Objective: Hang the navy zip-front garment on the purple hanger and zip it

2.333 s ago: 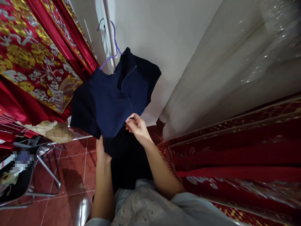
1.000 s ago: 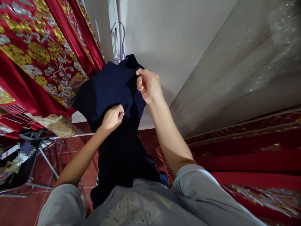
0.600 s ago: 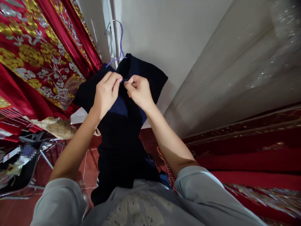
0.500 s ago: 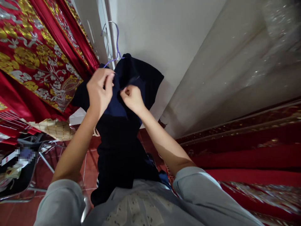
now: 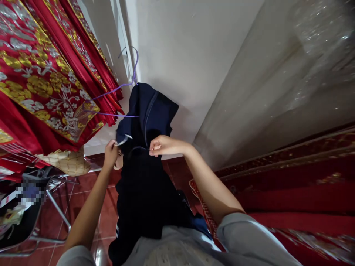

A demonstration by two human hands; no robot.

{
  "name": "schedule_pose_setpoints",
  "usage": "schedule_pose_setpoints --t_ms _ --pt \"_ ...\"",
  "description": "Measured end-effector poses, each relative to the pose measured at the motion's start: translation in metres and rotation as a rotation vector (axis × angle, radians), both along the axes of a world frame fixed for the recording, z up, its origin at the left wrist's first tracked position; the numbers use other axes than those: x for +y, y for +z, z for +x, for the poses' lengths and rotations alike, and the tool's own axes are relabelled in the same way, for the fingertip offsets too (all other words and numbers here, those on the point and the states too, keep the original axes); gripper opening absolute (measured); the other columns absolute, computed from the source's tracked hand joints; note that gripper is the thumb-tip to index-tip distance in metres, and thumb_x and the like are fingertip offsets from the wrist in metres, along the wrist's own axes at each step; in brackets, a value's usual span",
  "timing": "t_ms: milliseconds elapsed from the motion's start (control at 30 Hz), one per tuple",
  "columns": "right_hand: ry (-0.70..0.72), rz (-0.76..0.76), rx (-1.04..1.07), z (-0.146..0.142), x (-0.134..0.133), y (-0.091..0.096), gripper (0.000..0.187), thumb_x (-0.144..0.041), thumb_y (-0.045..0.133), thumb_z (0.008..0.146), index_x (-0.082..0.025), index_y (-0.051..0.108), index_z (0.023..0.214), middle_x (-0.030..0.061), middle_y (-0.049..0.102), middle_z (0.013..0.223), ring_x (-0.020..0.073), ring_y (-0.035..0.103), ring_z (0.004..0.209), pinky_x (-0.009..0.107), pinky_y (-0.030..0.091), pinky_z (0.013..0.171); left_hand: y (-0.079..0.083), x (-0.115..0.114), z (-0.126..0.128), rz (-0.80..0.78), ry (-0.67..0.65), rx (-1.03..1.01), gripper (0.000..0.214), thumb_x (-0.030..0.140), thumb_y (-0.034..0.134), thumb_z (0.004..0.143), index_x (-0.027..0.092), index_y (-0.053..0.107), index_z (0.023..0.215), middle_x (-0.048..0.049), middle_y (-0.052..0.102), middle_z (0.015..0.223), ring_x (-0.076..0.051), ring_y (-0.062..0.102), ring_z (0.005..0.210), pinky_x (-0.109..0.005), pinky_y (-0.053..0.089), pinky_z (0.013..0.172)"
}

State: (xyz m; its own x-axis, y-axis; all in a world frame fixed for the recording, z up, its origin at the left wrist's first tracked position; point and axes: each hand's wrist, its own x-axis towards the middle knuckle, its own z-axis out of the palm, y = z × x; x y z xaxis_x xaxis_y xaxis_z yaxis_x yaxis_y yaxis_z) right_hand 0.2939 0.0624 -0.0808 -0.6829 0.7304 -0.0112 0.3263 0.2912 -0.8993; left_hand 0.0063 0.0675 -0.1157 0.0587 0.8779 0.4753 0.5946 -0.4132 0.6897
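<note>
A dark navy shirt [image 5: 149, 107] hangs by one side from a thin purple clothes hanger [image 5: 111, 115]. The hanger's left half sticks out bare, and its hook sits at a pale upright post. My left hand [image 5: 111, 152] is closed in a pinch on the shirt's left part, where a pale edge shows. My right hand [image 5: 164, 145] is closed on the shirt's edge lower down on the right, thumb against fingers. Between the two hands the cloth sags, and its dark folds merge with my black trousers [image 5: 146, 184] behind.
Red garments with gold and silver embroidery [image 5: 47, 74] hang at the left. A metal-framed chair [image 5: 51, 192] with items on it stands below them. A pale wall [image 5: 194, 48] is behind the shirt. Plastic-covered material [image 5: 266, 85] and red fabric [image 5: 291, 192] lie along the right.
The shirt's left side has come off the hanger, baring its left arm. Both my hands moved down, the left one outward, pulling the cloth lower.
</note>
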Motion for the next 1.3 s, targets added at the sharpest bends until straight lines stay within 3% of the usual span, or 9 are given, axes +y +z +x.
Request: schedule_pose_setpoints --t_ms 200,300,367,500,667,833,1033,1200,1300 --pt "-0.127 0.425 0.168 -0.016 -0.01 0.023 0.061 -0.052 0.083 0.074 -0.017 0.062 0.12 0.0127 0.068 0.12 0.0271 0.063 0.108 0.043 0.05 0.097 0.048 -0.022 0.06 0.117 -0.269 -0.154 0.028 0.042 0.049 0.104 0.02 0.064 0.099 -0.0074 0.068 0.103 -0.02 0.066 0.098 -0.036 0.054 0.091" --pt "-0.094 0.349 0.268 -0.029 -0.009 0.023 0.048 -0.053 0.074 0.082 -0.018 0.061 0.112 0.0095 0.068 0.112 0.0249 0.062 0.102 0.04 0.051 0.091 0.076 -0.027 0.083 0.245 -0.433 -0.172 0.023 0.037 0.051 0.106 0.02 0.065 0.101 -0.0079 0.067 0.107 -0.02 0.065 0.104 -0.036 0.052 0.097" --pt "-0.277 0.295 0.362 -0.028 0.0 0.015 0.031 -0.048 0.066 0.086 -0.019 0.059 0.096 0.0048 0.065 0.094 0.0201 0.06 0.089 0.035 0.05 0.082 0.082 -0.025 0.091 0.303 -0.453 -0.127 0.021 0.035 0.053 0.106 0.02 0.067 0.101 -0.0079 0.066 0.107 -0.02 0.063 0.11 -0.038 0.05 0.102" --pt "-0.589 0.127 0.42 -0.008 0.02 -0.008 0.019 -0.039 0.057 0.08 -0.021 0.053 0.081 -0.0007 0.055 0.075 0.0162 0.053 0.074 0.032 0.045 0.074 0.063 -0.004 0.09 0.311 -0.419 -0.026 0.021 0.031 0.052 0.106 0.02 0.069 0.1 -0.0093 0.062 0.118 -0.022 0.057 0.125 -0.043 0.042 0.115" --pt "-0.465 -0.131 0.234 0.014 0.0 -0.017 0.027 -0.043 0.061 0.082 -0.021 0.063 0.097 0.0039 0.069 0.095 0.0216 0.062 0.091 0.037 0.048 0.09 0.021 0.037 0.09 0.226 -0.384 0.026 0.025 0.02 0.054 0.101 0.02 0.058 0.125 -0.0143 0.049 0.145 -0.027 0.043 0.144 -0.051 0.032 0.125" --pt "-0.063 0.002 -0.185 0.008 -0.037 0.012 0.022 -0.034 0.053 0.089 -0.019 0.051 0.073 0.0037 0.062 0.077 0.0169 0.053 0.072 0.034 0.042 0.072 0.009 0.063 0.122 0.174 -0.607 0.081 0.055 0.003 0.047 0.084 0.02 0.053 0.136 -0.0126 0.052 0.146 -0.028 0.047 0.141 -0.048 0.036 0.124" --pt "-0.14 0.223 -0.41 0.014 -0.057 0.035 0.015 -0.027 0.053 0.087 -0.019 0.046 0.076 0.0072 0.061 0.086 0.0201 0.056 0.081 0.037 0.041 0.075 0.0 0.058 0.157 0.005 -0.89 0.263 0.03 0.01 0.053 0.086 0.017 0.066 0.112 -0.0128 0.062 0.131 -0.026 0.06 0.124 -0.039 0.047 0.111" --pt "-0.337 0.36 -0.178 0.041 -0.053 0.032 0.01 -0.027 0.051 0.086 -0.019 0.056 0.081 0.0102 0.059 0.103 0.0251 0.056 0.102 0.043 0.043 0.095 0.002 0.042 0.126 -0.2 -0.753 0.391 0.029 0.025 0.04 0.101 0.018 0.067 0.092 -0.0066 0.072 0.088 -0.022 0.068 0.082 -0.034 0.053 0.078" --pt "-0.392 0.244 0.119 0.045 -0.037 0.026 0.01 -0.027 0.053 0.077 -0.02 0.058 0.072 0.0069 0.059 0.092 0.0221 0.057 0.088 0.04 0.046 0.084 0.021 0.034 0.088 -0.239 -0.599 0.407 0.045 0.042 0.035 0.106 0.02 0.064 0.079 -0.0041 0.065 0.07 -0.02 0.061 0.065 -0.032 0.046 0.065"
